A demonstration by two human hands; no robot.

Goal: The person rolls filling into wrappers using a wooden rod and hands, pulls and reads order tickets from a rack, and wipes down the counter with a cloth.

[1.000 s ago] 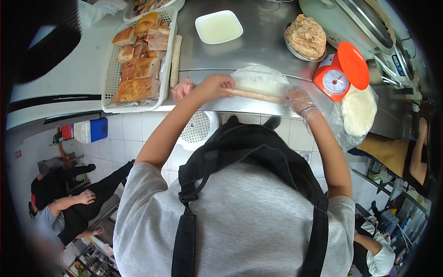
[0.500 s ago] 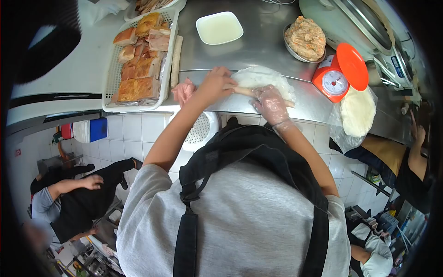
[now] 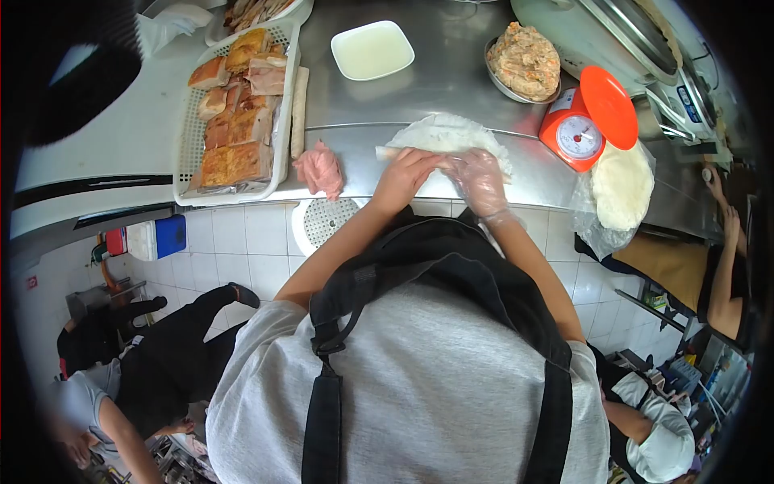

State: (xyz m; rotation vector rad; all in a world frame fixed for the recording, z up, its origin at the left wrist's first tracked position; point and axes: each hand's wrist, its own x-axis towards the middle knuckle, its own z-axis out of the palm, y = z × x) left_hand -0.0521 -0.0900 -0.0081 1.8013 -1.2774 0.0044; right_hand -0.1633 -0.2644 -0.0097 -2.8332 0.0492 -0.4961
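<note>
A thin whitish wrapper sheet (image 3: 442, 131) lies flat on the steel counter in front of me. Its near edge is turned into a long pale roll (image 3: 384, 152), mostly covered by my hands. My left hand (image 3: 405, 176), bare, has its fingers curled over the roll's left half. Close beside it, my right hand (image 3: 482, 182) wears a clear plastic glove and bends its fingers over the right half. What is inside the roll is hidden. A crumpled pink cloth or glove (image 3: 319, 169) lies left of my left hand.
Left stands a white basket (image 3: 287, 105) of browned meat slabs, with a long pale roll (image 3: 299, 113) alongside. A dish of pale liquid (image 3: 372, 50), a bowl of orange-flecked filling (image 3: 524, 60), a red scale (image 3: 577, 137) and bagged dough (image 3: 622, 187) surround me. Other people work behind.
My left hand has moved right along the roll, now next to my right hand, uncovering the roll's left end. The view shifted slightly. A person at lower left has changed posture.
</note>
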